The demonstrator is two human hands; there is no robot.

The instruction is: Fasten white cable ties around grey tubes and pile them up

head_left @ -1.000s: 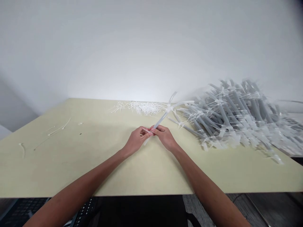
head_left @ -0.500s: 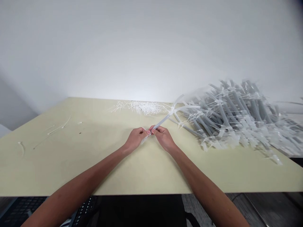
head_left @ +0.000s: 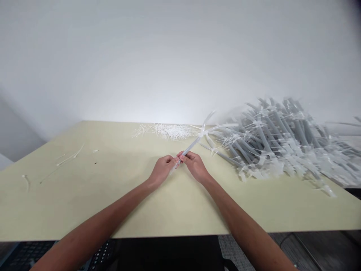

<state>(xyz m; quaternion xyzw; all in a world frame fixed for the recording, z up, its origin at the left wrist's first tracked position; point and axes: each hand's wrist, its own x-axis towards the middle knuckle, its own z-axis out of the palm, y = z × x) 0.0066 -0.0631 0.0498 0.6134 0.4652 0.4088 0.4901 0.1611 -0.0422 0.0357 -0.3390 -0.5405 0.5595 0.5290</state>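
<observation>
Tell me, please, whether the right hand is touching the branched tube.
Touching. The head view shows the right hand pinching the branched tube between thumb and fingers.

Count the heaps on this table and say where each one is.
2. The heap of thin white strips lies at the table's far edge; the larger heap of grey tubes spreads right of the right hand. Others may be hidden behind the larger one.
</observation>
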